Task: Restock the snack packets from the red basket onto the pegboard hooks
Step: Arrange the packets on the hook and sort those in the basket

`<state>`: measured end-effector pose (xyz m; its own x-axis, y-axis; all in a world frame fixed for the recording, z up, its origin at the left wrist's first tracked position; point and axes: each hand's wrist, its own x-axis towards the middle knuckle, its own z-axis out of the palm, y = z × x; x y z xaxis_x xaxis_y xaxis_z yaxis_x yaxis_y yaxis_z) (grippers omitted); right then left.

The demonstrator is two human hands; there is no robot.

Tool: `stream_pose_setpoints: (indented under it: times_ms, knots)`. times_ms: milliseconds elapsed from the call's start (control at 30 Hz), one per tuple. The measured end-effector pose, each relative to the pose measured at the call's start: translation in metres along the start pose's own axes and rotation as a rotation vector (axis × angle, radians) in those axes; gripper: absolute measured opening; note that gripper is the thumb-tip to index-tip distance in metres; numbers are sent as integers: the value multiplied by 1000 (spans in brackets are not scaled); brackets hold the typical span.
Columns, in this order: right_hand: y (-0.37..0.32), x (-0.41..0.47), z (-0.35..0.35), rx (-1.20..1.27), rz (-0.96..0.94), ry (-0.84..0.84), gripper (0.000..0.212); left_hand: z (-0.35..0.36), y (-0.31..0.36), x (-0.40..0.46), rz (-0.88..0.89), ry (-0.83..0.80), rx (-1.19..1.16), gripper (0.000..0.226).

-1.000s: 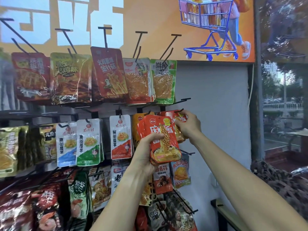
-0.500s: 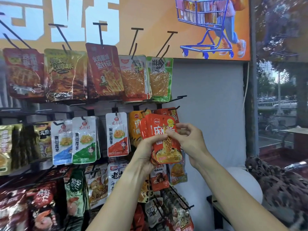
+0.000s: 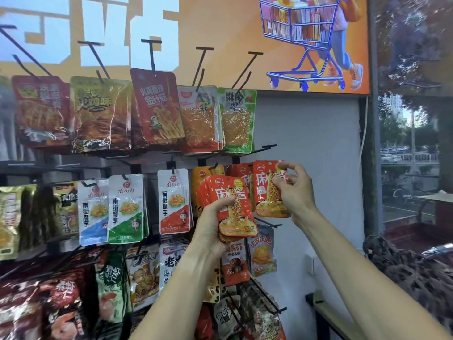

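My left hand [image 3: 210,227] grips a stack of several red-orange snack packets [image 3: 232,207] in front of the middle row of the pegboard. My right hand [image 3: 295,192] pinches one matching single red packet [image 3: 266,192] by its upper right edge, held upright to the right of the stack. Behind it, more of the same red packets [image 3: 241,173] hang on a black hook [image 3: 268,146] at the right end of the middle row. The red basket is out of view.
Rows of hanging packets fill the rack: large bags on top [image 3: 157,106], white packets in the middle [image 3: 174,200], mixed packs below [image 3: 144,271]. Several bare hooks [image 3: 203,65] jut out above. A grey wall [image 3: 311,168] and a window [image 3: 414,155] stand to the right.
My right hand came off the hook, reached the stack in my left hand, and has now pulled one packet off it to the right and upward.
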<state>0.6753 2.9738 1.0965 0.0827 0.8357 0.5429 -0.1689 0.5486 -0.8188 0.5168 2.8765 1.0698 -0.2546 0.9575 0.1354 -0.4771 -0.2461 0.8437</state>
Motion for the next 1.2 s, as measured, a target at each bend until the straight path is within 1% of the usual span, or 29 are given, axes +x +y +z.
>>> stream_pose_setpoints:
  times_ms: [167,267,400,533,633,700,833,900,933,1000,1067,1133,1200]
  knots:
    - [0,12,3,-71,-59,-37,32,-4,1,3,22,-16,-12,36]
    - [0,16,5,-97,-63,-46,35,-7,2,5,19,-18,-5,37]
    - [0,21,9,-156,-56,-32,36,-7,5,3,27,-40,-2,28]
    - [1,27,14,-268,-73,-12,37,-8,7,1,36,-51,4,32]
    - [4,35,26,-338,-40,-14,39,-4,9,0,36,-45,3,33]
    - [6,40,37,-409,-20,-42,41,-2,10,0,40,-44,17,31]
    - [13,44,50,-485,26,-161,47,-1,8,2,38,-48,27,28]
    - [17,38,44,-507,-5,-124,45,-3,8,2,36,-52,29,31]
    - [18,30,39,-473,-23,-82,41,-5,7,2,34,-52,32,32]
    - [17,5,28,-248,-6,-27,30,-6,5,3,30,-53,38,31]
    - [13,-24,24,-13,61,-96,32,-5,3,2,24,-44,51,31]
    - [13,-41,25,51,113,-165,38,-2,-2,3,17,-38,58,35]
    - [13,-47,26,83,153,-151,41,2,-5,1,13,-37,55,40]
